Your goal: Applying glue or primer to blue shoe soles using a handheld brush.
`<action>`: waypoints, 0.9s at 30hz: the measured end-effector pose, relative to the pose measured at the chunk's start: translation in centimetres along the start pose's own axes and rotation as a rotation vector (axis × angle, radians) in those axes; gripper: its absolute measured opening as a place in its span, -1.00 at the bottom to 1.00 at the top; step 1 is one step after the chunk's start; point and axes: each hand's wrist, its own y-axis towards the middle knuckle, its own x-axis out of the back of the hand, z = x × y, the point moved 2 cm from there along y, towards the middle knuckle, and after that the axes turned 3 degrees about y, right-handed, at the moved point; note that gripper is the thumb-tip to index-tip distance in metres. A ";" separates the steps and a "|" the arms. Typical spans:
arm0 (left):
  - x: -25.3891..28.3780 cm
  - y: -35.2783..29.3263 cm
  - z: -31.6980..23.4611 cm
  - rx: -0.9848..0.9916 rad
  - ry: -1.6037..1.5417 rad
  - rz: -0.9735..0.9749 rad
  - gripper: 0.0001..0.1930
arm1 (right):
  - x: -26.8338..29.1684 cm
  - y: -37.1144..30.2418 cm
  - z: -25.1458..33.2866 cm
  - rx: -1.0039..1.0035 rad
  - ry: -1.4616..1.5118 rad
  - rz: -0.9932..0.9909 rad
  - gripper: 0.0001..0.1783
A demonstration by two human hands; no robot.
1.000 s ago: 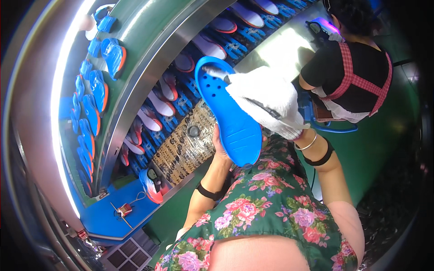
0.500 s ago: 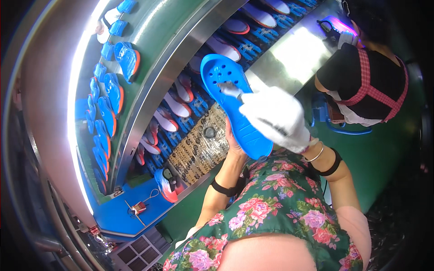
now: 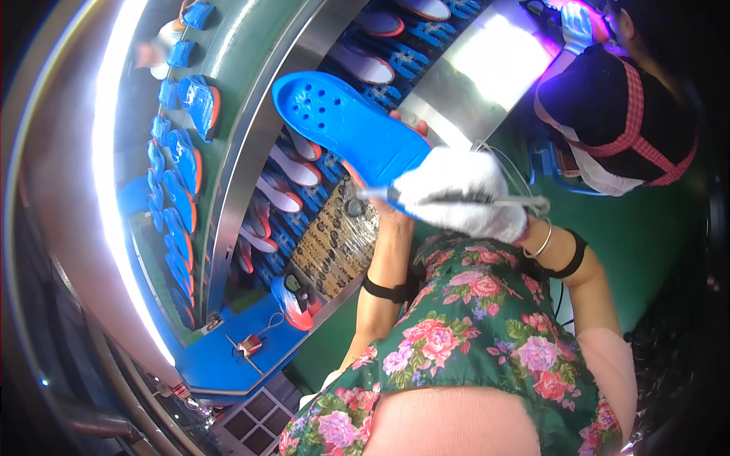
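Observation:
A long blue shoe sole [image 3: 334, 121] with a cluster of round holes at its far left end lies tilted across my left hand [image 3: 391, 207]. Fingers of that hand wrap round the sole from beneath, showing at both its edges. My right hand [image 3: 449, 171], in a white glove, closes round a thin brush [image 3: 374, 194]. The brush tip sits by the sole's near edge, above my left hand, and its handle sticks out past my glove to the right. The sole's surface looks glossy. Whether the tip touches the sole, I cannot tell.
Shoe uppers [image 3: 296, 167] and blue soles rest on racks ahead. A metal edge [image 3: 251, 144] separates them from a lit green lane with blue-orange soles [image 3: 182, 163]. A co-worker [image 3: 601, 114] sits at right. A shoe [image 3: 293, 304] stands by a blue table [image 3: 217, 357].
The sole has swung further left and flatter. My right hand has drawn the brush back from the holed end to the near edge. The co-worker's gloved hand has shifted.

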 end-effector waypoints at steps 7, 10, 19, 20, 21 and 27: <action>-0.9 1.0 -0.2 0.174 -0.010 0.209 0.07 | -0.1 -0.5 1.0 0.178 -0.268 0.203 -0.71; -0.8 1.0 -0.8 0.092 -0.020 0.101 0.10 | 0.3 -0.8 0.4 -0.040 0.049 0.137 -0.78; -0.2 -0.7 -2.6 0.343 0.072 0.136 0.19 | -0.6 -4.0 0.3 -0.099 0.121 0.217 -0.79; -0.1 -0.8 -2.9 0.295 0.134 0.101 0.19 | -0.5 -4.1 0.0 -0.134 0.062 0.118 -0.84; 0.1 -0.8 -3.1 0.247 0.197 0.070 0.20 | -0.4 -4.3 0.0 -0.180 -0.022 0.070 -0.79; 0.5 -1.3 -3.5 0.443 0.167 0.144 0.20 | -2.0 -5.9 2.1 0.017 0.053 0.269 -0.82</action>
